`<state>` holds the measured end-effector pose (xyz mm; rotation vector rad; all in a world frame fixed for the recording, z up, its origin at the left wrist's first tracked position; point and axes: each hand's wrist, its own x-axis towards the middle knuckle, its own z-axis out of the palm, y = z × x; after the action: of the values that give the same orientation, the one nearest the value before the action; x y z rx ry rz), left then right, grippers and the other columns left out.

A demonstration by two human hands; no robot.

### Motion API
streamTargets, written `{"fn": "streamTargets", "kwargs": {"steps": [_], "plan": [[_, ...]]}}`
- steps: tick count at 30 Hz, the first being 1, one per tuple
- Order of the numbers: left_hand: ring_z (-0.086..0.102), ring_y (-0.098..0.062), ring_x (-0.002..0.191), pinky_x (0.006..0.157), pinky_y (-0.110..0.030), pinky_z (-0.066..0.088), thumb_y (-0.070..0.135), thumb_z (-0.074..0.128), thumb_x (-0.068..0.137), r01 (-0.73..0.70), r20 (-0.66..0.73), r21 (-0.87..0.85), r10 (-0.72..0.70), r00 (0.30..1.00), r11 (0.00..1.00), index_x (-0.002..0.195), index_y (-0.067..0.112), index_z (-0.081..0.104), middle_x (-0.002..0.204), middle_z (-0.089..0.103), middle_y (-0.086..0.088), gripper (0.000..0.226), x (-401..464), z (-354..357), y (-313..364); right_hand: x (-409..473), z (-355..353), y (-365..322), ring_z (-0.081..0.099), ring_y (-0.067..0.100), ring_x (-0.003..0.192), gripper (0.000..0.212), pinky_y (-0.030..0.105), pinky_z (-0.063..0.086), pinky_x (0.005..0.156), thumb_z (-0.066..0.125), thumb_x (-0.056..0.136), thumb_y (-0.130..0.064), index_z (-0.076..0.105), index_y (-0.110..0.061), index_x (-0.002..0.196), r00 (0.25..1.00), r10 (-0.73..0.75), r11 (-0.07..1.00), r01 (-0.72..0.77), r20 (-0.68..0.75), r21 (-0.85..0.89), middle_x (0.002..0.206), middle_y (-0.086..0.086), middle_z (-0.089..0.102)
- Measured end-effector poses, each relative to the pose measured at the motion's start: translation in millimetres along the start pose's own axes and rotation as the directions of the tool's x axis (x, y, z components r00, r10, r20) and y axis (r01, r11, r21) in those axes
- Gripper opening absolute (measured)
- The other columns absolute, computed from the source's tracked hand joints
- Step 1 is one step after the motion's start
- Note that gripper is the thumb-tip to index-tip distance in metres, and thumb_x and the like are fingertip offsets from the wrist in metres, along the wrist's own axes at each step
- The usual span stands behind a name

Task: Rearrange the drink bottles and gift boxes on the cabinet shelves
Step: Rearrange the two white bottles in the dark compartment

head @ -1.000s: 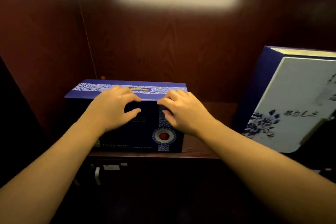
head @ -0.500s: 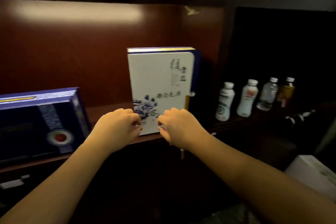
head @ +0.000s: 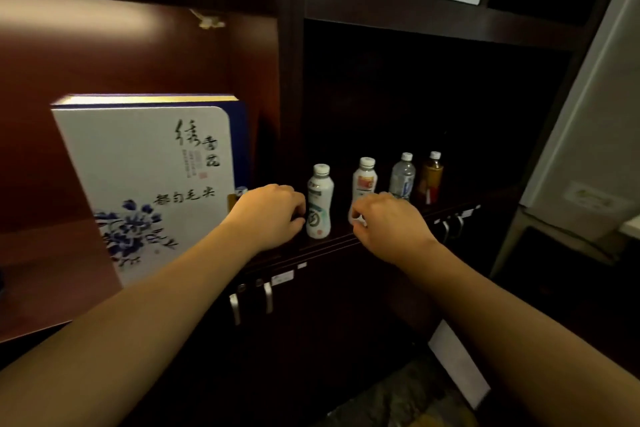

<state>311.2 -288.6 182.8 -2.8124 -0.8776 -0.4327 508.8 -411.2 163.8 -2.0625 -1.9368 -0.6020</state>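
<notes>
Dark cabinet shelf (head: 346, 243): four bottles are lined upright. White bottle (head: 319, 201) is flanked by left hand (head: 270, 215), just beside it and nearer, and right hand (head: 388, 222); both are loosely curled, nothing held.

Single head-worn view, wide-angle.
Camera looks forward and slightly down from close range at the cabinet shelf (head: 332, 246); both forearms enter from the bottom edge, frame margins bend noticeably. No second view to compare.
</notes>
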Motion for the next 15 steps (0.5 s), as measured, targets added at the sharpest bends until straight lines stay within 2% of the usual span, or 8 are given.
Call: {"fn": "streamTargets", "kwargs": {"steps": [3,6,9,15], "plan": [[0.058,-0.017,0.102,0.082,-0.038,0.052,0.038,0.057,0.092,-0.011,0.009,-0.034,0.012,1.000,0.999,0.114,0.026,0.061,0.111,0.060,0.006,0.025,50.6,7.6,7.1,12.6,7.0,38.8,0.058,0.020,0.089,0.017,0.034,0.047,0.068,0.053,0.096,-0.034,0.063,-0.020,0.100,0.999,0.048,0.998,-0.048,0.003,-0.029,0.097,0.000,0.060],[0.058,-0.019,0.105,0.086,-0.038,0.052,0.033,0.057,0.092,-0.024,-0.014,-0.053,0.023,1.000,0.998,0.121,0.025,0.059,0.119,0.059,0.003,0.030,100.8,16.0,8.4,32.5,17.9,74.0,0.059,0.020,0.088,0.018,0.030,0.040,0.063,0.055,0.095,-0.033,0.063,-0.020,0.105,0.996,0.092,0.994,-0.091,0.015,-0.060,0.099,0.000,0.061],[0.058,-0.020,0.109,0.086,-0.036,0.052,0.032,0.059,0.093,-0.035,-0.015,-0.046,0.035,0.999,0.998,0.127,0.026,0.057,0.124,0.056,0.003,0.035,145.9,23.4,4.5,57.7,29.7,103.2,0.060,0.021,0.085,0.019,0.030,0.039,0.060,0.055,0.094,-0.032,0.062,-0.020,0.106,0.990,0.129,0.991,-0.127,0.049,-0.043,0.097,0.001,0.060],[0.053,-0.020,0.114,0.091,-0.036,0.050,0.028,0.064,0.091,-0.086,0.082,0.043,0.082,0.993,0.995,0.129,0.025,0.056,0.128,0.052,0.001,0.039,215.9,31.1,-12.3,120.8,51.3,148.2,0.059,0.022,0.092,0.026,0.035,0.050,0.068,0.055,0.094,-0.036,0.061,-0.019,0.113,0.988,0.109,0.993,-0.102,0.110,-0.062,0.104,0.002,0.058]]}}
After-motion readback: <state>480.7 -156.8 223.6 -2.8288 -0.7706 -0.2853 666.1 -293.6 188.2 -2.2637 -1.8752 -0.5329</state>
